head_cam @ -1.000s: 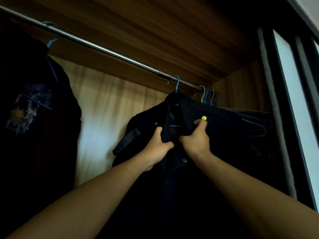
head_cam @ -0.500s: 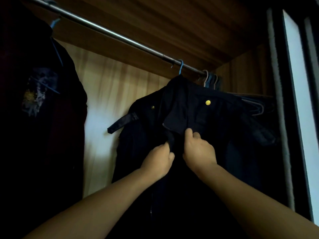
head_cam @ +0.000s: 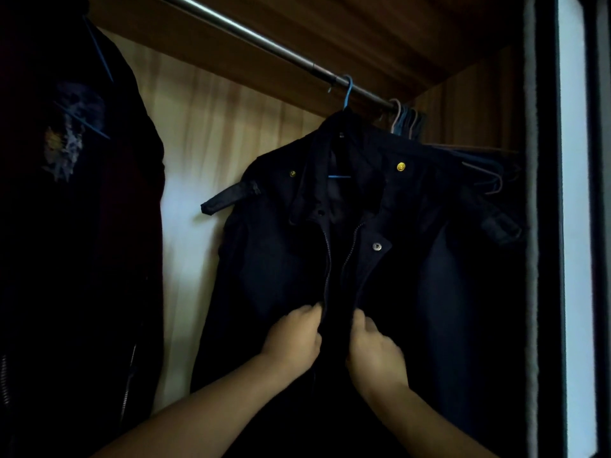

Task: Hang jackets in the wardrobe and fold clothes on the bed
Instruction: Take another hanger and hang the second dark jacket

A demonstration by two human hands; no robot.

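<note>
A dark navy jacket (head_cam: 274, 259) with gold buttons hangs on a blue hanger (head_cam: 347, 94) from the metal wardrobe rail (head_cam: 264, 44). Its front is open, and the zipper runs down the middle. My left hand (head_cam: 294, 335) grips the left front edge beside the zipper. My right hand (head_cam: 373, 352) grips the right front edge. Both hands are at mid-chest height on the jacket, close together.
Another dark garment (head_cam: 72, 193) with a pale print hangs at the far left. Several empty hangers (head_cam: 406, 120) bunch on the rail at the right. The wooden back panel (head_cam: 198, 143) shows between the garments. The wardrobe's door frame (head_cam: 542, 226) stands at the right.
Both hands have slid down the jacket front from the collar to the zipper edges at mid-chest. The collar now lies open, and the view has tilted downward.
</note>
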